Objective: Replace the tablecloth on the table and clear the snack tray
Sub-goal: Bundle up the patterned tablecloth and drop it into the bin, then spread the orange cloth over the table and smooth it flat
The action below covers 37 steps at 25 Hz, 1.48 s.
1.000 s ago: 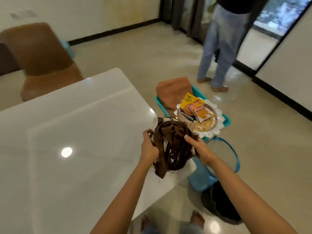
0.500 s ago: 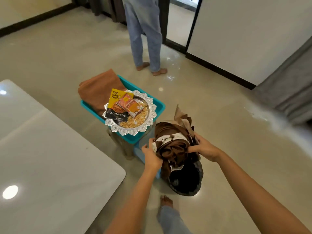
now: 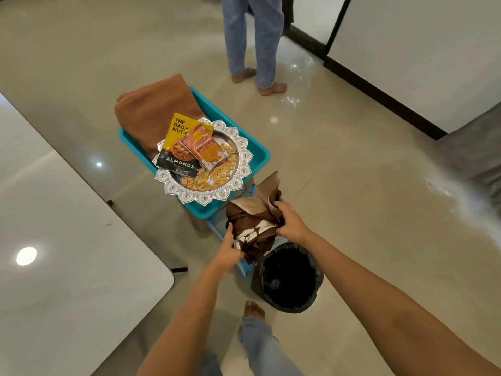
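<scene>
You see even, soft indoor light, ceiling lamps glaring off the glossy table [image 3: 67, 253], edges bent and blurred.

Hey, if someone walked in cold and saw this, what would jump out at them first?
Probably both hands, left and right, gripping a bunched brown cloth just above a black-lined bin on the floor. Next, the ornate silver tray of snack packets and loose nuts, resting on a teal tub beside a folded orange-brown cloth.
</scene>
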### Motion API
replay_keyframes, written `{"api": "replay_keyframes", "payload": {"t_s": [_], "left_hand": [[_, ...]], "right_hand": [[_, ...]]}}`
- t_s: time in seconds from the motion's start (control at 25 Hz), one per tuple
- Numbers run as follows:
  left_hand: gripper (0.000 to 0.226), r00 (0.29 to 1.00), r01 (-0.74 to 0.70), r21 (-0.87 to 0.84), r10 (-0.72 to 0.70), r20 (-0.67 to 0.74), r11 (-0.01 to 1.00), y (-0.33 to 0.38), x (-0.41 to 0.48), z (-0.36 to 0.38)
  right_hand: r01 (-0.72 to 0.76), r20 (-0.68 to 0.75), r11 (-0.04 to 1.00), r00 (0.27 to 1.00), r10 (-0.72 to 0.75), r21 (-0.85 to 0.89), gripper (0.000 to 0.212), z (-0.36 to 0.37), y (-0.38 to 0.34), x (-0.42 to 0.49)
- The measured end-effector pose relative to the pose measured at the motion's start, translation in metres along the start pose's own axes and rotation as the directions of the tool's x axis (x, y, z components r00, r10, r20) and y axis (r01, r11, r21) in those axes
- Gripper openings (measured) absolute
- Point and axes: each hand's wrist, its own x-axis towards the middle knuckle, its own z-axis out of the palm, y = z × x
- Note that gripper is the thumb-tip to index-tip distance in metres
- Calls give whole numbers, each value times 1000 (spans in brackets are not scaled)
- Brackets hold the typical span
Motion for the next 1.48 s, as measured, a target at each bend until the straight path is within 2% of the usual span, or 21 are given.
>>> {"api": "replay_keyframes", "payload": {"t_s": [0.12, 0.24, 0.48, 0.72, 0.84, 0.96, 1.24, 1.4, 1.48], "left_hand": [[90, 995, 74, 56, -70, -69, 996, -1, 5, -3], [69, 986, 94, 122, -76, -147, 988, 4, -1, -8], [36, 976, 112, 153, -79, -205, 982, 14, -30, -39], [31, 984, -8, 269, 55, -167, 963, 47, -58, -92], [34, 984, -26, 227, 66, -168, 974, 62, -59, -119], [36, 981, -23, 207, 62, -186, 978, 78, -53, -140], [25, 973, 22, 119, 6, -230, 993, 126, 8, -206], [23, 934, 23, 4, -21, -357, 1000, 167, 71, -263], [29, 914, 0, -53, -21, -405, 999, 183, 109, -293]], "right_hand": [[-103, -13, 992, 995, 102, -78, 71, 8, 2, 1], [-175, 20, 979, 984, 178, -108, 60, 11, -3, -6], [-171, 45, 978, 983, 177, -120, 39, 14, -36, -16], [-82, 9, 994, 997, 83, -65, 31, 32, -112, -10], [-11, 8, 1000, 1000, 11, 6, 38, 41, -151, -2], [0, -6, 999, 1000, 1, 38, 44, 46, -179, 15], [62, -43, 998, 997, -62, -6, 53, 37, -239, 130], [72, -25, 997, 997, -73, -37, 48, 24, -281, 237], [78, -26, 996, 997, -79, -52, 49, 19, -299, 291]]}}
